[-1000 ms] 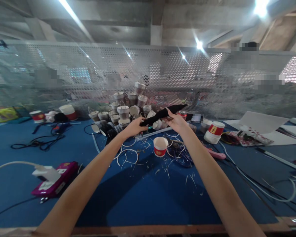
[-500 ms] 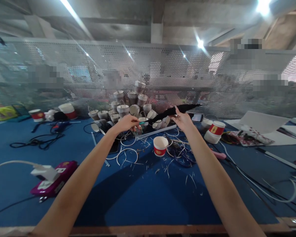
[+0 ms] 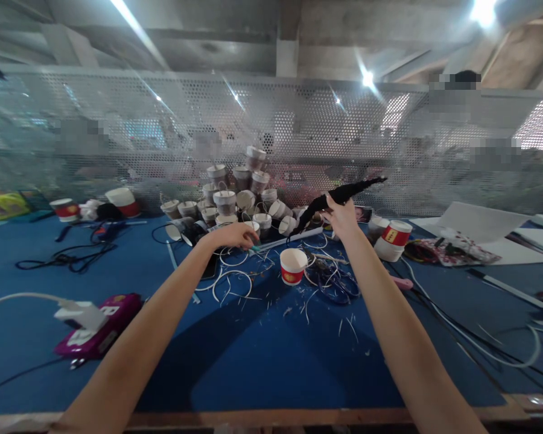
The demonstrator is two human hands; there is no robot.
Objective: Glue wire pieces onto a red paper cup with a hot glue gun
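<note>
My right hand point(image 3: 341, 218) pinches a long, dark, soft-looking black bundle point(image 3: 344, 194) above the back of the table. The bundle tapers at both ends, and its lower left end hangs down toward the white strip point(image 3: 294, 239). My left hand point(image 3: 236, 235) is closed on a small teal object point(image 3: 254, 248), mostly hidden by the fingers. It is apart from the bundle, just in front of a heap of grey-white paper cups point(image 3: 225, 204). A red and white paper cup point(image 3: 292, 267) stands upright between my forearms, near loose wires and white scraps.
At left lie a purple power strip point(image 3: 111, 322) with a white plug point(image 3: 81, 314) and a coiled black cable point(image 3: 67, 260). Stacked cups point(image 3: 394, 240), a patterned bag point(image 3: 464, 250) and white sheets point(image 3: 484, 224) are at right. A perforated metal screen point(image 3: 294, 141) rises behind.
My left hand has moved down and away from the black bundle's left end with the teal object. The bundle's left end now droops, while its right end points higher.
</note>
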